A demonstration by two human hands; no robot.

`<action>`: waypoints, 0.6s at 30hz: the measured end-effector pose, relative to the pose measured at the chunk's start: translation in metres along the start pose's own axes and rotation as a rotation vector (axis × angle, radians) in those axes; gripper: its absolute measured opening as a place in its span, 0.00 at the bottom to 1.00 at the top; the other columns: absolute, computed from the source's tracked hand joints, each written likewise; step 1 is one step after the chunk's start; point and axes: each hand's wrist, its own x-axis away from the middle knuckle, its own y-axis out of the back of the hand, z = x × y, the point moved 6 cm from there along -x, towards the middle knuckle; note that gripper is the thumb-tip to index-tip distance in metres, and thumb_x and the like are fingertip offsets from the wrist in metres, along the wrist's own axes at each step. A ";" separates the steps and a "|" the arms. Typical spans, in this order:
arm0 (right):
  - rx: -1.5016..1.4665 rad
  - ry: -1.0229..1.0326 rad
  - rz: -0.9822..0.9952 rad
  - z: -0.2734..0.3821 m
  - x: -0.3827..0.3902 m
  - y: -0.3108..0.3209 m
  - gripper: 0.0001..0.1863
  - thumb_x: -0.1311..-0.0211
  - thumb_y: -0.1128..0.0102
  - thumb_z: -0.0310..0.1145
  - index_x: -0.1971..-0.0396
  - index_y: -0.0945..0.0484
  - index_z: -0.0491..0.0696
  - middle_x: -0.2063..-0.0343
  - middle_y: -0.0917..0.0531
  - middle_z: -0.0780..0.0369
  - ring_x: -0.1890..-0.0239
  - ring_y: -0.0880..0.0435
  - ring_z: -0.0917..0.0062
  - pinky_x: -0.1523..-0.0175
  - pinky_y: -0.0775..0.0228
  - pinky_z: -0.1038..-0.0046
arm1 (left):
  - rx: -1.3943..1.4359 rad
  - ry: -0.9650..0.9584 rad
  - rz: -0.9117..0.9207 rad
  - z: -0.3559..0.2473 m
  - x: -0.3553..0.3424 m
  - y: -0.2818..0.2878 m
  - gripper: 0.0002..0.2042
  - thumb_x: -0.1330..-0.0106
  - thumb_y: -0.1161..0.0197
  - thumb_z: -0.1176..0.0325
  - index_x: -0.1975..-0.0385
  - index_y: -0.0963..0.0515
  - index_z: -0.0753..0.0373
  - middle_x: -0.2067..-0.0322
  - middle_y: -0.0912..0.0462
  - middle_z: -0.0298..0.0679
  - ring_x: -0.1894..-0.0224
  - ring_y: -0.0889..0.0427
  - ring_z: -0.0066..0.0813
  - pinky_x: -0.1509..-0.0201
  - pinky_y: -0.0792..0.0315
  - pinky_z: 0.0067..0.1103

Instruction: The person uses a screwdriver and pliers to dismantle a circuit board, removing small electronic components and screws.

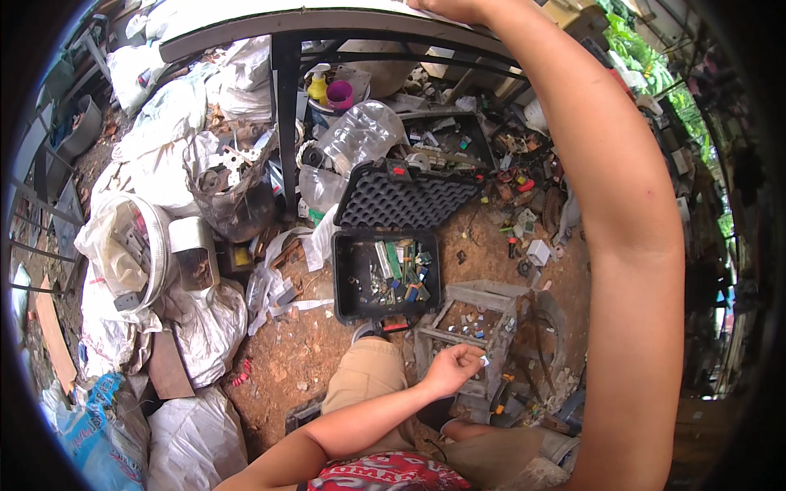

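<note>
The left hand is pinching a small pale piece between its thumb and fingers. The small pale piece is poking out on the right side of that hand, and it is showing in front of a grey frame. The right hand is reaching up to a table. The top edge of the view is cutting it off, so I cannot tell if its fingers are spread or pressed together.

A black case is sitting open on the dirt, near the left hand. Little green, blue and white parts are lying inside it. Its lid is leaning back and showing bumpy foam. More little bits are lying inside the grey frame. Farther off, a pink cup is standing beside a yellow bottle.
</note>
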 end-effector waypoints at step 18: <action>-0.289 -0.027 -0.304 0.061 0.280 0.038 0.06 0.44 0.37 0.27 0.66 0.19 0.47 0.69 0.18 0.59 0.68 0.18 0.66 0.61 0.26 0.71 | -0.230 -0.185 -0.063 -0.004 -0.011 0.002 0.14 0.37 0.35 0.73 0.51 0.22 0.63 0.66 0.17 0.30 0.65 0.21 0.16 0.59 0.25 0.19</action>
